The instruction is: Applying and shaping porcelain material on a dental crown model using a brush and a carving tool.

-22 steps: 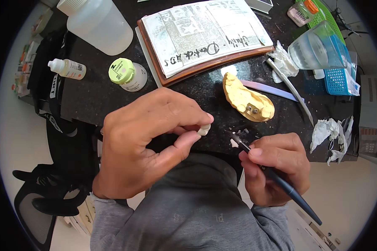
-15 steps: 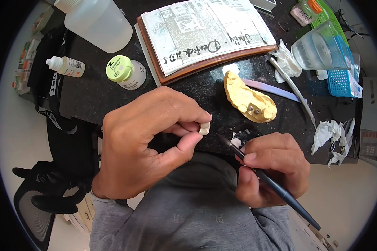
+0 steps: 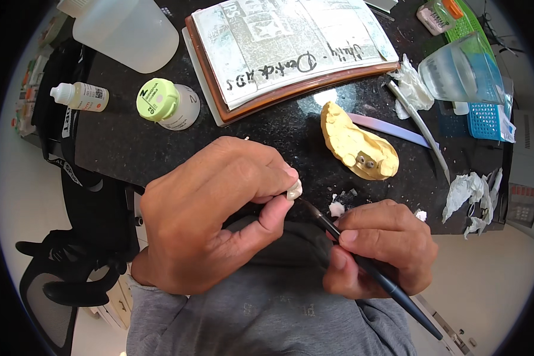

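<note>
Pinched between the thumb and index finger of my left hand (image 3: 213,213) is a small tooth-coloured dental crown (image 3: 295,190). My right hand (image 3: 388,246) grips a slim brush (image 3: 377,272) with a dark blue handle, its fine dark tip pointing left. That tip is right by the crown's lower edge; whether it touches cannot be told. Beyond my right hand lies a yellow plaster dental model (image 3: 357,142) with two small grey stumps. White crumbs (image 3: 336,209) are scattered between the model and my right hand.
A ceramic tile palette in a brown frame (image 3: 296,77) stands at the back. To its left are a green-lidded jar (image 3: 159,99), a dropper bottle (image 3: 95,98) and a large translucent bottle (image 3: 130,35). At right: a glass of water (image 3: 457,71), a bent metal strip (image 3: 418,121) and crumpled tissue (image 3: 464,194).
The brush tip has moved left, up to the crown. My left hand has turned the crown a little. The tabletop things have shifted slightly in the view.
</note>
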The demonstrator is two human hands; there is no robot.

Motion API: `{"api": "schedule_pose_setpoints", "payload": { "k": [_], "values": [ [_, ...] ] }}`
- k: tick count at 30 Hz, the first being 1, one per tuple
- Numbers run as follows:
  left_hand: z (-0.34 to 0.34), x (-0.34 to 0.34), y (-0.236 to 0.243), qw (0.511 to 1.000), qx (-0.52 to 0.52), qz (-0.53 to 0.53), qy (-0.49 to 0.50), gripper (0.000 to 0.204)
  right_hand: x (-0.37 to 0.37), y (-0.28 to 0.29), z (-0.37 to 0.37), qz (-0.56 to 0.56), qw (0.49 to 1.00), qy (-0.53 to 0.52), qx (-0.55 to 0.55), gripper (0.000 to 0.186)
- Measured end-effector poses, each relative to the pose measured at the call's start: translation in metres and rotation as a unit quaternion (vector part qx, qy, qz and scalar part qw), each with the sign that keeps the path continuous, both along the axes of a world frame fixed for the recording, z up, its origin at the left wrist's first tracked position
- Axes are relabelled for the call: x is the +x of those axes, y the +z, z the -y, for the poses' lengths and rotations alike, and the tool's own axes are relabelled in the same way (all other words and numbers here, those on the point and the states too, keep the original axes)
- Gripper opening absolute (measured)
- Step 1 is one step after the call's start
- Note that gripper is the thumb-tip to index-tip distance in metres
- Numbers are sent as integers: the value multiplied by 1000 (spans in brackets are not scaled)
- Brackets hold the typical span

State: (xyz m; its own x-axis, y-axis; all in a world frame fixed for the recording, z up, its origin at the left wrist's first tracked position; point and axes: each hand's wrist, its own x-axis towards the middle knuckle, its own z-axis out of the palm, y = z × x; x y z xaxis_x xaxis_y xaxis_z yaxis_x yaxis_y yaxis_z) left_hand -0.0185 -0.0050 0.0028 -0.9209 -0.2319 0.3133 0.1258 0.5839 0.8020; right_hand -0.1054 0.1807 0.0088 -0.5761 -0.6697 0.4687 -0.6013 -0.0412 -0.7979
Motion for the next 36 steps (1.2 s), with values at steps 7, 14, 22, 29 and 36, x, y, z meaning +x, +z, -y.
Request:
{"api": "schedule_pose_setpoints", "payload": {
  "k": [7,14,22,29,36],
  "values": [
    [-3,1,3,999,28,1,18,29,-26,22,-58,-45,988,-141,-46,21],
    [-5,3,5,992,121,0,48,26,-60,52,-80,-240,908,-206,274,27],
    [4,-4,14,972,214,100,-2,23,-88,52,-73,-265,866,-177,386,20],
    [12,-5,14,968,228,104,-32,23,-79,47,-64,-301,878,-165,335,19],
    [16,-7,13,960,253,118,-38,23,-78,39,-56,-260,883,-135,367,28]
  ]
}}
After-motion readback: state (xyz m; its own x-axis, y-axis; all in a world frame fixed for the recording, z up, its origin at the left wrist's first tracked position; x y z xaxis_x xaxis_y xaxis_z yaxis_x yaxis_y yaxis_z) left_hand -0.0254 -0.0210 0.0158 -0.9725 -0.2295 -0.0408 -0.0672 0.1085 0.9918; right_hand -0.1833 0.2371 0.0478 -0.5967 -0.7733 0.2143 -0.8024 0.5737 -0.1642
